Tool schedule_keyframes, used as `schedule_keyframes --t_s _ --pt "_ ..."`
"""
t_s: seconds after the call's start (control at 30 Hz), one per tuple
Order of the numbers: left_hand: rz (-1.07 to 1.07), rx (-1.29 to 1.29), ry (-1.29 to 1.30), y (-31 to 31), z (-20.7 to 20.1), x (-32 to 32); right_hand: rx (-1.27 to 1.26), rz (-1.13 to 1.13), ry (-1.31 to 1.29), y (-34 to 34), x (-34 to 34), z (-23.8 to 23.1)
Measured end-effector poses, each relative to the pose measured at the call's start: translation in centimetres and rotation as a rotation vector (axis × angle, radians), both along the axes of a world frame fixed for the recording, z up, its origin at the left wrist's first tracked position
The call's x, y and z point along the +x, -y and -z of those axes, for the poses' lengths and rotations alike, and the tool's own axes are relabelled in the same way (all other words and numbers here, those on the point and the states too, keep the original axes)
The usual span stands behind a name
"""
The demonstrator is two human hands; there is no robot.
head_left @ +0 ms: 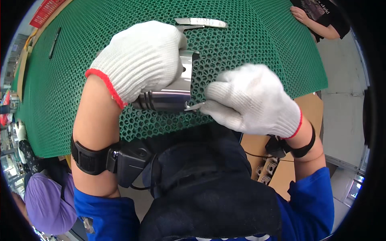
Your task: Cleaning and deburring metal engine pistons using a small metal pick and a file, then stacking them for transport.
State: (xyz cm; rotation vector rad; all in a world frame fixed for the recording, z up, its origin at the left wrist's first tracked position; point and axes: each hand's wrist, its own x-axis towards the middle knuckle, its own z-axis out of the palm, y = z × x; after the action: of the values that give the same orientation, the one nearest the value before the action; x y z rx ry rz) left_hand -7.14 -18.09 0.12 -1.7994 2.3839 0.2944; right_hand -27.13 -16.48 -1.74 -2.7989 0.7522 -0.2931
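Note:
My left hand (144, 56), in a white knitted glove with a red cuff, is closed over a shiny metal piston (171, 99). The piston lies on its side on the green mat, its ring grooves toward the left and its skirt end toward the right. My right hand (253, 100), gloved the same way, pinches a small thin metal blade (196, 106). The blade's tip meets the lower edge of the skirt; its other end is hidden in my fingers. Beyond the piston lies a light-coloured knife-like tool (205, 22), with a narrow metal piece beside it.
The green honeycomb mat (237, 44) covers the table. A dark pen-like stick (54, 42) and a red printed item (46, 12) lie far left. Several pistons (265, 168) sit in a cardboard box at lower right. Another person's hand (299, 15) rests at the far right edge.

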Motion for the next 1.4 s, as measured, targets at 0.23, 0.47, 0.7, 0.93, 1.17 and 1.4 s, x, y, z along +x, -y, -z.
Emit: schedule_keyframes --t_s 0.23,0.47,0.7,0.93,1.17,1.4 --pt "0.064 -0.244 -0.179 -1.4 0.4 1.7 -0.017 -0.165 -0.385 1.0 -1.8 -0.5" --pt "-0.431 -0.572 -0.869 -13.0 7.8 9.7 -0.187 0.119 -0.093 5.7 1.8 2.3" --pt "-0.277 -0.527 -0.543 -17.3 6.0 7.8 -0.299 0.222 -0.361 10.2 3.1 4.2" --pt "-0.325 -0.27 -0.651 -19.5 4.1 5.7 -0.42 0.119 -0.303 13.2 5.2 5.6" --pt "0.223 -0.649 -0.132 -18.3 0.8 8.0 -0.146 0.186 -0.354 7.0 1.0 -0.1" --pt "0.093 -0.568 -0.129 -12.6 2.7 4.8 0.772 0.122 -0.161 2.7 5.9 -3.2"
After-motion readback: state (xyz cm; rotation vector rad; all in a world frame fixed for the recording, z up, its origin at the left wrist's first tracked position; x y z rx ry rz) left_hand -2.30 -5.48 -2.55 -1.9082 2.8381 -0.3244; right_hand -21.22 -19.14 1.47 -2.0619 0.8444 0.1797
